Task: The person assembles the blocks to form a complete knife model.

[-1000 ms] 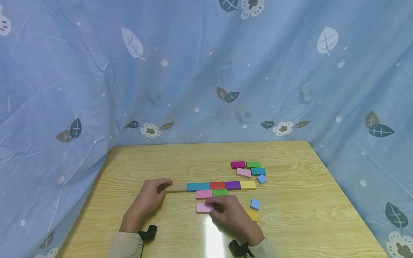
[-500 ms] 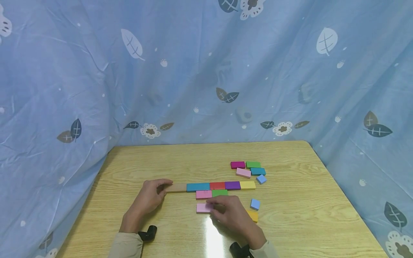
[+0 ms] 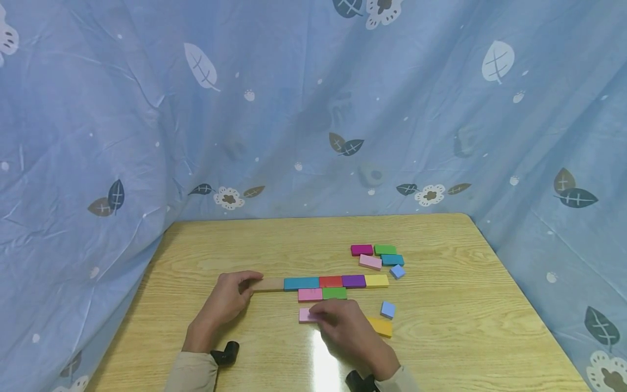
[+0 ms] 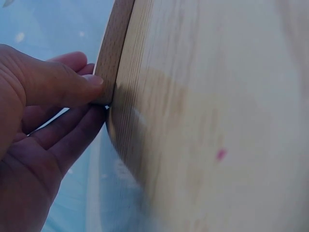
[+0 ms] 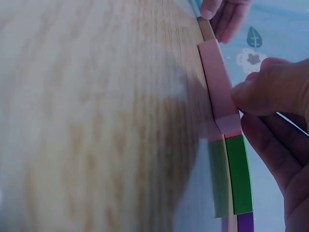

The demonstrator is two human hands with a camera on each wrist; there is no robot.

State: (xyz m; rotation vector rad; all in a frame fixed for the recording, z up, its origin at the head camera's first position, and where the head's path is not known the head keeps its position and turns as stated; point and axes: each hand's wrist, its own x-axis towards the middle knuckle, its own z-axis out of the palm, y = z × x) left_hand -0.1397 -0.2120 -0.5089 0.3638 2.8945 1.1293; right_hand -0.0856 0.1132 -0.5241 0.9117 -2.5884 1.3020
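My left hand (image 3: 230, 296) pinches the left end of a tan wooden block (image 3: 269, 284); in the left wrist view, the thumb lies on the near side of that tan block (image 4: 114, 46). This block begins a row that continues with blue (image 3: 301, 283), red (image 3: 330, 281), purple (image 3: 354, 281) and yellow (image 3: 376, 281) blocks. Below the row, a pink block (image 3: 310, 294) and a green block (image 3: 334, 293) sit end to end. Nearer me, my right hand (image 3: 350, 326) pinches a light pink block (image 3: 305, 315), its right part hidden by the fingers.
Behind the row lie loose magenta (image 3: 362, 250), green (image 3: 385, 249), pink (image 3: 370, 262) and teal (image 3: 392, 260) blocks, plus a small blue block (image 3: 397, 271). Another small blue block (image 3: 387, 309) and an orange block (image 3: 380, 326) are right of my right hand. A patterned blue curtain (image 3: 294, 109) surrounds the table (image 3: 455, 305).
The right hand has shifted slightly left along the light pink block, covering more of it and uncovering more of the orange block. My left hand and the rows stay put.
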